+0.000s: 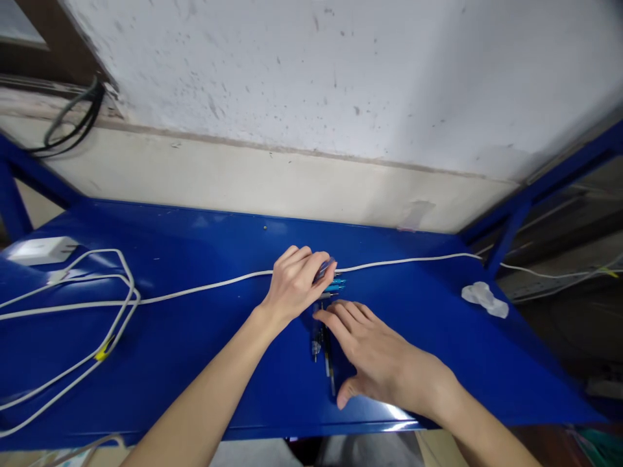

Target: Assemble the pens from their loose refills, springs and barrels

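Note:
My left hand (298, 279) is closed around a clear, dark-tinted pen-like piece (324, 268) near the middle of the blue shelf. Blue pens or pen parts (335, 285) stick out beside its fingers, partly covered by them. To the right, my right hand (365, 347) lies palm down, thumb spread from its fingers, the fingertips beside the small pile. Below my left hand, a clear pen barrel (316, 340) and thin dark refills (328, 363) point toward the front edge. How many pieces lie under the hands is hidden.
A white cable (209, 287) runs across the shelf (195, 370) behind the pens and loops at the left, near a white adapter (43, 250). Crumpled white plastic (485, 299) lies at the right. A wall (292, 181) rises behind; blue posts flank the shelf.

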`<state>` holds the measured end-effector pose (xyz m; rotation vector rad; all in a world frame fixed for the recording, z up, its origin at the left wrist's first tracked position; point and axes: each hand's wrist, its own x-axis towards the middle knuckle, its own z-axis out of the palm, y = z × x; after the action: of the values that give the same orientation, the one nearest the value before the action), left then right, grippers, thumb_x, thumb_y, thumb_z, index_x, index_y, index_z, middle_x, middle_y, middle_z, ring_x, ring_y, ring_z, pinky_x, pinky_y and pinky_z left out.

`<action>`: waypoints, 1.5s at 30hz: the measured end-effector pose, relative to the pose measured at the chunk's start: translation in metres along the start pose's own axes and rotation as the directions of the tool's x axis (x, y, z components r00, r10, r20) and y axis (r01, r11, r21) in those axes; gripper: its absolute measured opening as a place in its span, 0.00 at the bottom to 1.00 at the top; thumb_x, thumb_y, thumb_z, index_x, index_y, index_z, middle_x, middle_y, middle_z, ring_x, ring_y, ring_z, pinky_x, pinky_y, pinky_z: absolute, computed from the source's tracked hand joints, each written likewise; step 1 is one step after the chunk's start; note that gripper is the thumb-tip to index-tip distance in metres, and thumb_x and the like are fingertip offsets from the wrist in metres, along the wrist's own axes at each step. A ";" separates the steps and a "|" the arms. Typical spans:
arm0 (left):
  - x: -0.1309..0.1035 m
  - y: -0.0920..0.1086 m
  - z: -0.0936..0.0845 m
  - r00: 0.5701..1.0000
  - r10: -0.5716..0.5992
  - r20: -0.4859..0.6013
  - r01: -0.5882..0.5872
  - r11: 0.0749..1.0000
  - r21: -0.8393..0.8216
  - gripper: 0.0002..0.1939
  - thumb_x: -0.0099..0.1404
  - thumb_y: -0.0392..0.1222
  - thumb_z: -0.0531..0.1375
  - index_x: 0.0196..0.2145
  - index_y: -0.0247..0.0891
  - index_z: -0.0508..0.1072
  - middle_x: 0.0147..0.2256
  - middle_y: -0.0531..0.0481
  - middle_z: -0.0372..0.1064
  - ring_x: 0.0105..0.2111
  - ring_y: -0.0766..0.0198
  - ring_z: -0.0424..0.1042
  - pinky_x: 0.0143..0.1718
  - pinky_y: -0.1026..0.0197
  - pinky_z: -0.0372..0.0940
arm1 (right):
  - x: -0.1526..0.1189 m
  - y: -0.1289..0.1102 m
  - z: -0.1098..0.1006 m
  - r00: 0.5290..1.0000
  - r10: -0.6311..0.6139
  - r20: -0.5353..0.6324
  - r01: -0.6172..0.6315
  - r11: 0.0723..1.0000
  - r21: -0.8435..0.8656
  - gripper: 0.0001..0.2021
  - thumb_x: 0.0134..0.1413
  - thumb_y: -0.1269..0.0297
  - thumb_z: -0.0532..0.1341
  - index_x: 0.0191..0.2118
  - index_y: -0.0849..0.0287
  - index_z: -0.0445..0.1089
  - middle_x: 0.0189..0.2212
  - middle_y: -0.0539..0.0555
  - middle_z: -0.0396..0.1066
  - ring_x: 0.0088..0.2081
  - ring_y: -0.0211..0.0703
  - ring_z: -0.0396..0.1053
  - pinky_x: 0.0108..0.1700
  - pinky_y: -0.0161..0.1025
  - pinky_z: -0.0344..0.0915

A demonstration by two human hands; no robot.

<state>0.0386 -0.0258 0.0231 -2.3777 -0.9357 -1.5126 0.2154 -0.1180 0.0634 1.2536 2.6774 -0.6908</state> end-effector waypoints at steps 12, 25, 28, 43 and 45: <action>0.000 -0.001 0.000 1.000 -0.007 0.009 0.007 1.000 -0.009 0.02 0.71 0.36 0.61 0.38 0.36 0.71 0.24 0.57 0.68 0.24 0.68 0.66 0.32 0.60 0.60 | 0.002 -0.007 0.013 0.999 0.002 0.033 -0.002 1.000 -0.002 0.69 0.34 0.50 0.80 0.76 0.61 0.39 0.69 0.76 0.52 0.73 0.72 0.45 0.72 0.68 0.42; -0.004 0.000 0.001 0.998 -0.036 0.047 0.037 0.999 -0.023 0.02 0.71 0.37 0.62 0.39 0.37 0.71 0.28 0.54 0.71 0.27 0.66 0.69 0.33 0.60 0.62 | 0.004 -0.003 0.007 0.999 -0.044 -0.025 0.045 0.998 0.043 0.60 0.44 0.54 0.78 0.75 0.60 0.42 0.68 0.72 0.55 0.72 0.69 0.48 0.72 0.67 0.41; -0.003 -0.002 0.000 0.997 -0.051 0.053 0.052 0.999 -0.013 0.02 0.71 0.36 0.61 0.39 0.37 0.71 0.30 0.52 0.73 0.29 0.65 0.70 0.35 0.60 0.64 | 0.004 0.000 0.006 0.996 -0.065 -0.061 0.067 0.997 0.026 0.59 0.44 0.55 0.77 0.75 0.59 0.43 0.67 0.70 0.56 0.71 0.69 0.50 0.73 0.65 0.41; -0.004 -0.004 -0.001 0.973 -0.039 0.227 0.048 0.998 -0.034 0.14 0.77 0.35 0.51 0.55 0.36 0.70 0.42 0.43 0.74 0.39 0.59 0.75 0.40 0.57 0.69 | 0.019 0.083 -0.046 0.784 0.049 -0.619 0.304 0.839 0.451 0.28 0.55 0.51 0.70 0.59 0.50 0.68 0.59 0.57 0.69 0.62 0.53 0.67 0.65 0.58 0.61; -0.004 -0.003 -0.002 0.953 -0.036 0.300 0.048 0.998 -0.033 0.13 0.77 0.37 0.51 0.52 0.37 0.71 0.41 0.46 0.73 0.37 0.61 0.74 0.38 0.59 0.68 | 0.042 0.085 -0.037 0.654 0.193 -0.732 0.279 0.838 0.470 0.16 0.58 0.52 0.68 0.48 0.53 0.74 0.54 0.57 0.71 0.59 0.51 0.68 0.62 0.55 0.63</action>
<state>0.0343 -0.0257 0.0198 -2.6832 -1.0297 -1.2129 0.2551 -0.0248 0.0544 2.0091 3.2979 -1.2513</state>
